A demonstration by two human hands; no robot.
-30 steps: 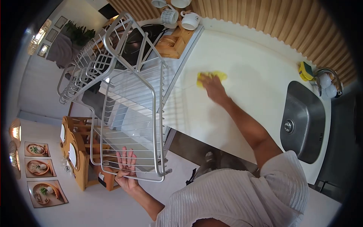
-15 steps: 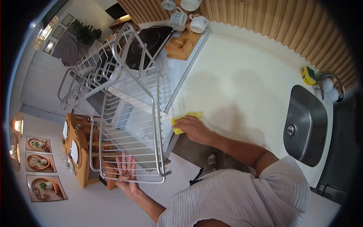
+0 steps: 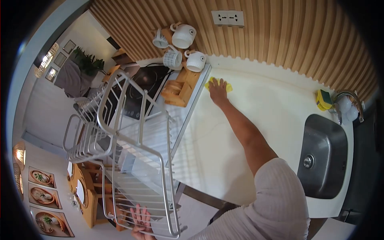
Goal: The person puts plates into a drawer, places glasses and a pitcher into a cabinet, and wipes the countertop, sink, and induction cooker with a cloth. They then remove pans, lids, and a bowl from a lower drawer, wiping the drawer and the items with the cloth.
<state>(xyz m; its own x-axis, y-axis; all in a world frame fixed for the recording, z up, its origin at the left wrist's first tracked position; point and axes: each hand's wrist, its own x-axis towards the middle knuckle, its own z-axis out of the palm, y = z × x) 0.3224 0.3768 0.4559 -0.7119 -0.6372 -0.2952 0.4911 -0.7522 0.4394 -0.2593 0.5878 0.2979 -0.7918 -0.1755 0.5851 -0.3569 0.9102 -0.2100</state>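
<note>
My left hand [image 3: 141,220] holds up a silver wire dish rack [image 3: 140,142] at its lower end, its fingers stretched out behind the bars. The rack is tilted in the air at the left and hides part of what lies behind it. With the arm stretched far out, my right hand [image 3: 218,94] presses a yellow cloth [image 3: 229,87] on the white countertop [image 3: 256,120], close to the back wall. Its fingers lie over the cloth, whose edges show on both sides.
A steel sink [image 3: 324,160] is at the right, with a sponge [image 3: 323,100] and a faucet [image 3: 360,108] behind it. White mugs [image 3: 196,61] hang by a wooden holder [image 3: 178,91]. Farther left are a black cooktop [image 3: 146,86] and a wooden table [image 3: 86,192].
My right hand has moved the yellow cloth from the front edge of the countertop to the back by the wall. The dish rack sits lower in view, still held by my left hand.
</note>
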